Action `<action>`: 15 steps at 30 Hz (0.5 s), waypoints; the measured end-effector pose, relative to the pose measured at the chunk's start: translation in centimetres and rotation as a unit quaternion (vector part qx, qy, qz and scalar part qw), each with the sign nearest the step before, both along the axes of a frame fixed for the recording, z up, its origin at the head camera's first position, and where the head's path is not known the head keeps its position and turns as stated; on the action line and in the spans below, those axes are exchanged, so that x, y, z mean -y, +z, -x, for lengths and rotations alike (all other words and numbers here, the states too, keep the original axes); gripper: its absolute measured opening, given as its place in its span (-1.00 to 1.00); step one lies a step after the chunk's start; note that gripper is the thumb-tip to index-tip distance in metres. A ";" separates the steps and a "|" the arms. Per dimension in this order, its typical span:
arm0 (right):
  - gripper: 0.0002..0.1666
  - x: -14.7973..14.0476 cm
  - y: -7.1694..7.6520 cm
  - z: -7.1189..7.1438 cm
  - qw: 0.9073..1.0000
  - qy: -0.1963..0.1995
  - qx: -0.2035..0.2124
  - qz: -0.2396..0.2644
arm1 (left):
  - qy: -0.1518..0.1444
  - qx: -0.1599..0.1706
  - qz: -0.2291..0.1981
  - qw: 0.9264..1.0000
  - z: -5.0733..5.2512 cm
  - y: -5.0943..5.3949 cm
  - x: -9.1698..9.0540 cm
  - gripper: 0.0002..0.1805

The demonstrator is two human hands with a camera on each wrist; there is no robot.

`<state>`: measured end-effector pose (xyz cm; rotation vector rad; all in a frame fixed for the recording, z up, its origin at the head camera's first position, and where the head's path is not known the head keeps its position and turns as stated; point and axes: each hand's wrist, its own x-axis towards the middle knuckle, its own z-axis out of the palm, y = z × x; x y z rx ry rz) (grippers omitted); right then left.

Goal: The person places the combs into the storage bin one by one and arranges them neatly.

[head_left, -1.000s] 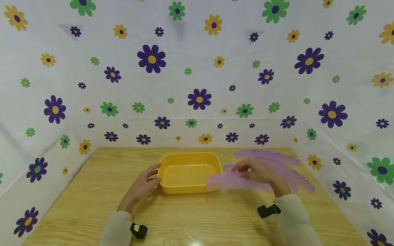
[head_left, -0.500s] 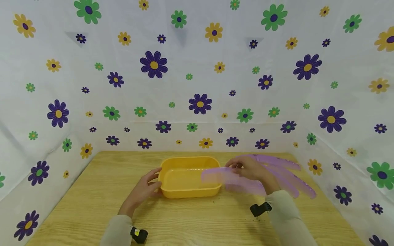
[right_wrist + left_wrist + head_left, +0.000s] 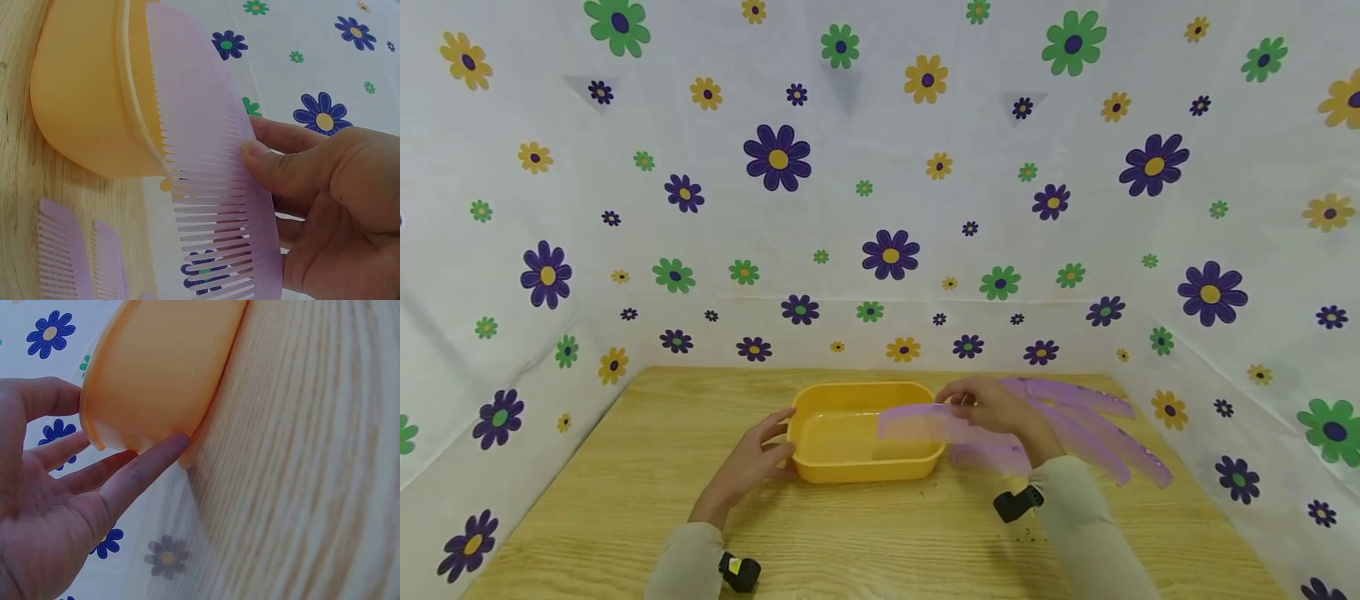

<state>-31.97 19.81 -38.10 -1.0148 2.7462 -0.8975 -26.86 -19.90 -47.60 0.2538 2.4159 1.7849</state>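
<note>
A yellow rectangular tray [image 3: 865, 472] stands on the table. My left hand [image 3: 747, 467] touches its left end with spread fingers; in the left wrist view the fingertips of that hand [image 3: 69, 481] rest against the tray's outer wall [image 3: 156, 369]. My right hand [image 3: 1000, 412] pinches a translucent purple comb [image 3: 917, 422] by its spine, its front part above the tray's right side. In the right wrist view the thumb and fingers of the hand [image 3: 331, 187] grip the comb [image 3: 194, 81], teeth facing the tray [image 3: 81, 94].
Several more purple combs [image 3: 1112, 433] lie fanned on the wooden table [image 3: 850, 542] right of the tray, partly behind my right hand. Two comb ends [image 3: 59, 250] show below the tray in the right wrist view. A flower-patterned sheet [image 3: 820, 208] encloses the table's back and sides.
My right hand has moved left with the comb, bringing its front part farther over the tray. My left hand keeps its place at the tray's left end.
</note>
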 end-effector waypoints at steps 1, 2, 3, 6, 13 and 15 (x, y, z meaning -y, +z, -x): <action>-0.69 0.2 0.0 0.1 1.000 -0.003 0.004 -0.001 | 0.001 0.000 0.000 1.000 0.0 0.0 0.0 -0.30; -0.69 0.4 0.0 0.1 1.000 -0.003 0.006 -0.002 | 0.001 -0.001 0.001 1.000 0.0 0.0 0.0 -0.30; -0.69 0.5 0.0 0.1 1.000 -0.003 0.009 -0.002 | 0.002 -0.001 0.002 1.000 -0.1 0.0 0.0 -0.30; -0.69 1.0 0.1 0.2 1.000 -0.004 0.017 -0.001 | 0.002 -0.003 0.004 1.000 -0.1 -0.1 0.1 -0.30; -0.70 1.9 0.3 0.5 1.000 0.004 0.028 0.004 | 0.002 -0.001 0.003 1.000 0.1 -0.3 0.1 -0.30; -0.70 2.2 0.4 0.7 1.000 0.002 0.026 0.004 | -0.001 0.000 0.002 1.000 0.3 -0.2 0.1 -0.29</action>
